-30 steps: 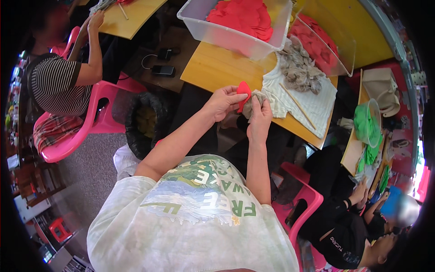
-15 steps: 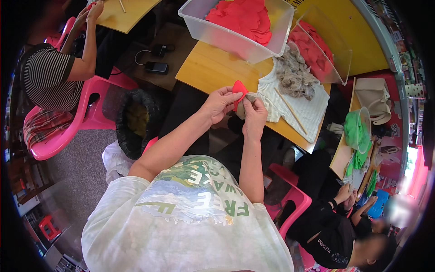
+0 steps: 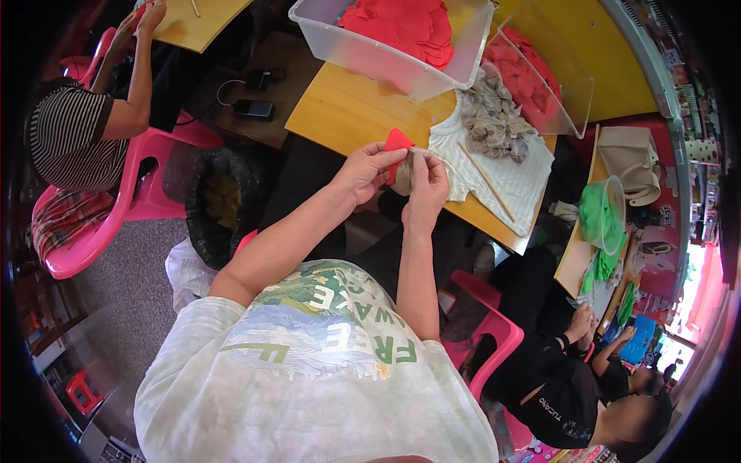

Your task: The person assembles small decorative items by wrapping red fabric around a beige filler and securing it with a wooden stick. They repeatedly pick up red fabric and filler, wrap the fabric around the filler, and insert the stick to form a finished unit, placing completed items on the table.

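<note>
My left hand [image 3: 369, 171] pinches a small folded red piece [image 3: 398, 140], perhaps fabric or foam, between thumb and fingertips. Close beside it, the fingers of my right hand [image 3: 425, 189] are closed on a thin greyish-beige strip that meets the red piece. The strip looks like the crumpled thin grey-beige material [image 3: 498, 116] heaped on the table, but its exact kind is unclear. Both hands are held above the near edge of the yellow table [image 3: 347, 108]. A white cloth garment [image 3: 521, 174] lies just right of my right hand, with a wooden stick [image 3: 485, 179] on it.
A clear plastic bin [image 3: 370, 58] of red pieces [image 3: 409, 31] stands at the back, beside another clear container of red pieces [image 3: 525, 73]. Left is a black-lined bin [image 3: 204, 208] and a pink chair [image 3: 139, 193] with a seated person. At right, people work near a tub of green pieces [image 3: 602, 216].
The view has shifted slightly, so the surroundings sit a little higher and to the left. My hands stay together on the red piece, whose tilt has changed a little.
</note>
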`<state>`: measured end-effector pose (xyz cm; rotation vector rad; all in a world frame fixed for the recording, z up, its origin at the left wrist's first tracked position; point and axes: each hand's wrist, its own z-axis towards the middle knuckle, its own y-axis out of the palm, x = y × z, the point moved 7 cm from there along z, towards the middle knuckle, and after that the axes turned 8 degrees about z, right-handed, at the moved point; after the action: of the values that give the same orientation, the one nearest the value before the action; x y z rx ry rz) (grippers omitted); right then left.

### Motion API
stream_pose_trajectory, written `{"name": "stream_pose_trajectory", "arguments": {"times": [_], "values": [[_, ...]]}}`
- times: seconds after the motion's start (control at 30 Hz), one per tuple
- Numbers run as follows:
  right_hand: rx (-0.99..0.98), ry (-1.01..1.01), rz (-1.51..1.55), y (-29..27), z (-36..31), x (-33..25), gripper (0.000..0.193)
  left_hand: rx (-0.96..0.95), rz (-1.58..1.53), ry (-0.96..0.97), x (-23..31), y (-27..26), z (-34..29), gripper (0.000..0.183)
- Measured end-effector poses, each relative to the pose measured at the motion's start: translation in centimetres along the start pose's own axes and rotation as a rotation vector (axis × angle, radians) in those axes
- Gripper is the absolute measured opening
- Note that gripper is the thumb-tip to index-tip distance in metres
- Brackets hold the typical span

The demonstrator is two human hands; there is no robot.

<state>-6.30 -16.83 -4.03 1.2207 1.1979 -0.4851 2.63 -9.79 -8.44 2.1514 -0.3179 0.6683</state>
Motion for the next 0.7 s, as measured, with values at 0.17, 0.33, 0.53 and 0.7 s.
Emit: {"name": "stream_pose_trajectory", "arguments": {"times": [0.17,0.33,0.53,0.7], "values": [[-0.046,0.048,0.026,-0.4,0.3,0.5,0.019,0.01,0.016,0.045,0.7,0.4,-0.5,0.031],[-0.039,0.1,0.019,-0.8,0.6,1.5,0.018,-0.006,0.184,0.141,1.3,0.5,-1.0,0.033],[-0.035,-0.113,-0.289,-0.3,0.4,0.7,0.016,-0.005,0.286,0.169,1.4,0.2,-1.0,0.032],[-0.04,-0.092,-0.247,0.5,0.1,0.2,0.013,0.067,0.22,0.124,2.1,0.0,-1.3,0.03]]}}
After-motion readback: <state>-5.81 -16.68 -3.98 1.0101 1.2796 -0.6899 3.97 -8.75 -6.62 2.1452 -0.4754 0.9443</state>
